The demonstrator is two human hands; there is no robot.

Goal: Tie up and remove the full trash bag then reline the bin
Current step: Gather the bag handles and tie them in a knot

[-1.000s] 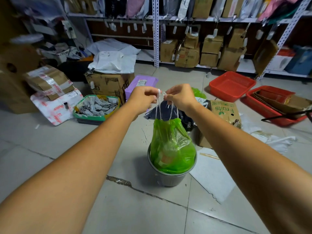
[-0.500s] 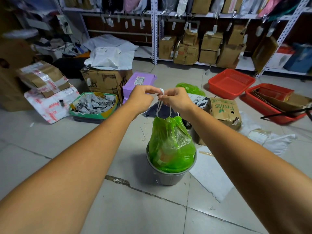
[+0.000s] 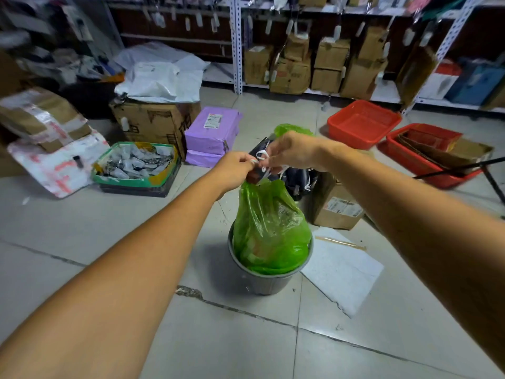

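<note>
Hands meet above the gathered neck of a green trash bag (image 3: 269, 222), both reaching out on bare forearms. The left hand (image 3: 235, 166) has its fingers curled and pinches the white drawstring (image 3: 262, 155) at their tips. The right hand (image 3: 293, 151), just beside it and slightly higher, pinches a loop of the same drawstring between thumb and fingers, with loose ends dangling beneath. The bag's plastic is bunched directly under the two hands. Its bulging body sits in a round grey bin (image 3: 262, 281) and rises well above the rim.

The bin stands near the middle of the tiled floor (image 3: 82, 228), next to a cracked joint between tiles. A flat white sheet (image 3: 341, 269) lies on the floor just to the bin's right. Behind the bag are a labelled cardboard box (image 3: 337, 206) and a dark bag (image 3: 300, 179). Toward the floor's far edge, below metal shelving (image 3: 236, 45) loaded with cartons, sit two stacked purple parcels (image 3: 213, 131). A red basket (image 3: 363, 123) sits toward the far right corner, and a green-rimmed tray of small packets (image 3: 135, 165) lies toward the left edge.
</note>
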